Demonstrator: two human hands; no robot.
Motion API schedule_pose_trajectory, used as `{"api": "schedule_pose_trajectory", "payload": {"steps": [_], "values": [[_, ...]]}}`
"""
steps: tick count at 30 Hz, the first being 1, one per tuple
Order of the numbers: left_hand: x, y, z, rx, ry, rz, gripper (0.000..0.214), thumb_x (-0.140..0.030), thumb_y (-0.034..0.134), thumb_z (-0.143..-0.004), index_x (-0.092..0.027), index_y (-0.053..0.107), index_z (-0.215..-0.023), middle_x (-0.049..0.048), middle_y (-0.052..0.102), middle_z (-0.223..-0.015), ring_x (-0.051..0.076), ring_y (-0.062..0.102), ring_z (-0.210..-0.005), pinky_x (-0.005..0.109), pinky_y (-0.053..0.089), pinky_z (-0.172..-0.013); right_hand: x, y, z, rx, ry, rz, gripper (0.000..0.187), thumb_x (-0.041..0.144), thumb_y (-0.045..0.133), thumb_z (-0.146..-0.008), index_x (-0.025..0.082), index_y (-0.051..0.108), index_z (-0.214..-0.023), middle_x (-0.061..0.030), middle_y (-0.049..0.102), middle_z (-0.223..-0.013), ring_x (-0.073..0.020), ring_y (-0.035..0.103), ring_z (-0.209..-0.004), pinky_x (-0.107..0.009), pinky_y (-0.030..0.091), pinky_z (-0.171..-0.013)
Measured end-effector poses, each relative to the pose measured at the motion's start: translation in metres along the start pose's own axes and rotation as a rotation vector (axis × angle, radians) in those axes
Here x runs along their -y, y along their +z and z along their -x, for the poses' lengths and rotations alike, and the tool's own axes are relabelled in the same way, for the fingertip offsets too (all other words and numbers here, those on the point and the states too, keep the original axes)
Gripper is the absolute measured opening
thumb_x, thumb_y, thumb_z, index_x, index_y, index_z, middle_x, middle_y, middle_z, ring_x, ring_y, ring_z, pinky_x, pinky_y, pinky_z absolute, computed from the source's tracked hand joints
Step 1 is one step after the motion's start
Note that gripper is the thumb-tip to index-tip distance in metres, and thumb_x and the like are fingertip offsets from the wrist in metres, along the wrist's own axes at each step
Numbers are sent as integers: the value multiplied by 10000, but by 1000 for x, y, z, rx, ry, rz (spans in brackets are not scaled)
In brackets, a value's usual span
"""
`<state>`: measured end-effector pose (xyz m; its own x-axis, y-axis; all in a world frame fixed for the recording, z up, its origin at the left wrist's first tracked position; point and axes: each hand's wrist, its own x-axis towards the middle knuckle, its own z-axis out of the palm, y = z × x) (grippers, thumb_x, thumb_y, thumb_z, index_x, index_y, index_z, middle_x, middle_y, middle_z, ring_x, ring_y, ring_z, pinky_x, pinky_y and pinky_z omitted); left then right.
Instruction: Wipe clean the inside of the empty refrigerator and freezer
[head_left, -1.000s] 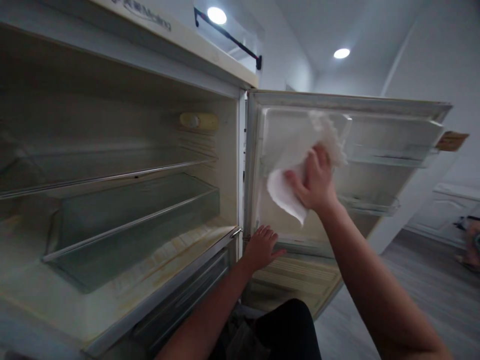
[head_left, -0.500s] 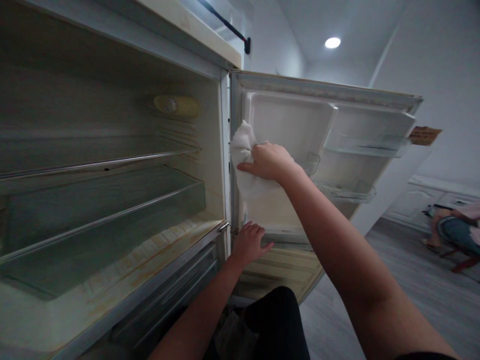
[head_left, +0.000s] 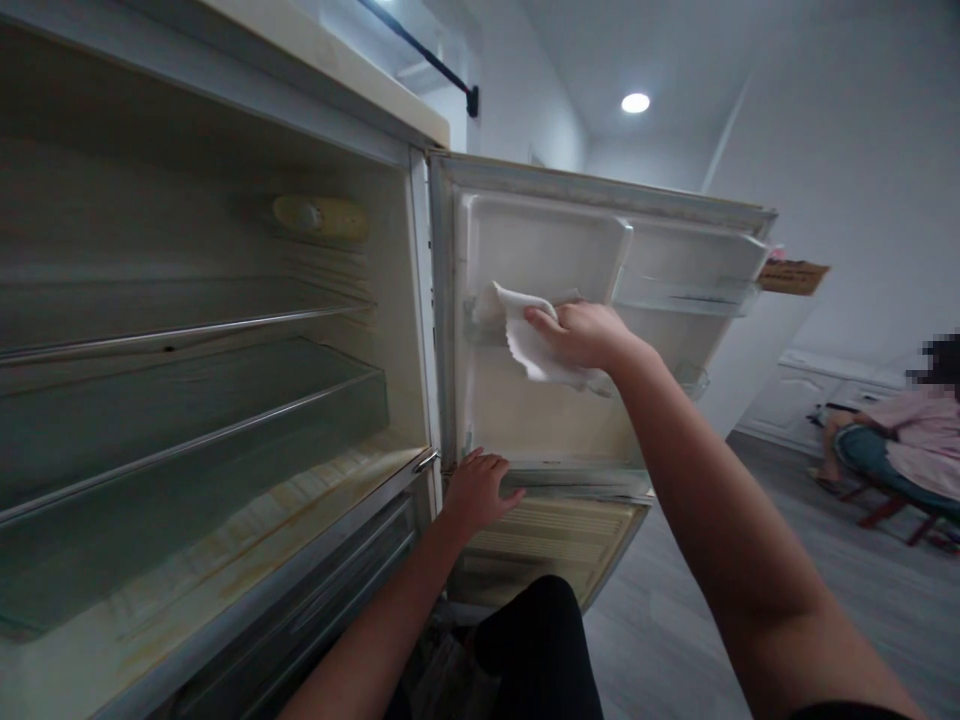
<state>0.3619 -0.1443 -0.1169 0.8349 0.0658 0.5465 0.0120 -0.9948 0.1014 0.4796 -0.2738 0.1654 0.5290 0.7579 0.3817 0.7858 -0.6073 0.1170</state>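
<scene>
Counting two bare hands, the left hand (head_left: 478, 492) and the right hand (head_left: 585, 335), with one thin white cloth with a wavy edge (head_left: 525, 340) and one pale refrigerator door (head_left: 544, 235) standing open. Seeing, inside the off-white refrigerator cabinet (head_left: 397, 270) at left, one clear shelf with a metallic front strip (head_left: 187, 303), one clear greenish bin (head_left: 240, 440) below and one yellowish oval lamp cover (head_left: 322, 217) at the far side.

Gripping the cloth in the right hand, thumb over its near face, fingers partly hidden, and reaching from near right to the door's middle; contact with the panel being hard to tell. Spreading the left hand loosely half open, holding nothing visible, low at the door's hinge side.

Leaving bare panel between the cloth and the hinge-side rim, and below toward the left hand. Bordering that room with one clear bottom ledge (head_left: 577, 483) and, farther right, one clear door shelf (head_left: 675, 294). Bending one black-trousered knee (head_left: 536, 640) near, beneath.
</scene>
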Motion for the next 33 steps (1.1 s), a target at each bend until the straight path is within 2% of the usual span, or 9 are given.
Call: {"api": "schedule_pose_trajectory", "payload": {"steps": [4,7,11,15,21,27,33], "values": [[-1,1,-1,-2,-6,5,350,-513,709,-832,-194,687,-974,79,747,-1034,246,689,-991,468,388,-1158,19,-2,-4,24,-25,7,922,907,344,-833,97,764,-965,-219,735,-995,-293,698,-890,-336,491,-757],[-2,2,-2,-7,-19,6,375,-539,712,-818,-195,688,-967,80,747,-1022,251,692,-983,479,383,-1159,38,-2,-12,13,-73,0,882,895,483,-783,88,766,-1000,-222,735,-984,-295,698,-879,-344,504,-759],[-3,4,-2,-23,-12,18,379,-529,721,-809,-205,690,-1004,86,744,-1086,256,689,-1021,480,376,-1171,65,3,-24,-60,-170,-15,725,755,623,-810,89,762,-1060,-220,731,-1039,-302,690,-929,-362,508,-802],[0,6,0,-31,-6,13,389,-516,730,-806,-200,695,-1030,100,739,-1140,261,685,-1059,479,359,-1190,81,7,-27,-112,-196,-38,623,663,566,-908,93,752,-1076,-211,726,-1062,-288,683,-949,-355,495,-823],[4,5,3,-26,6,19,404,-493,738,-807,-186,697,-1065,120,731,-1178,268,684,-1092,482,387,-1173,67,9,-14,-163,-151,-67,643,615,317,-1035,136,746,-1046,-168,731,-1059,-259,677,-954,-304,451,-798],[3,3,4,-38,8,56,380,-477,739,-810,-195,692,-1061,112,731,-1181,269,687,-1090,488,384,-1179,36,16,2,-210,14,-32,698,611,232,-1044,152,756,-1011,-151,739,-990,-256,680,-911,-301,418,-776],[1,3,3,-41,9,50,372,-473,731,-815,-214,673,-1075,109,722,-1197,270,681,-1108,494,388,-1176,10,32,15,-430,96,-17,641,451,198,-1065,147,760,-1012,-148,742,-1046,-259,654,-1054,-337,403,-942]]}}
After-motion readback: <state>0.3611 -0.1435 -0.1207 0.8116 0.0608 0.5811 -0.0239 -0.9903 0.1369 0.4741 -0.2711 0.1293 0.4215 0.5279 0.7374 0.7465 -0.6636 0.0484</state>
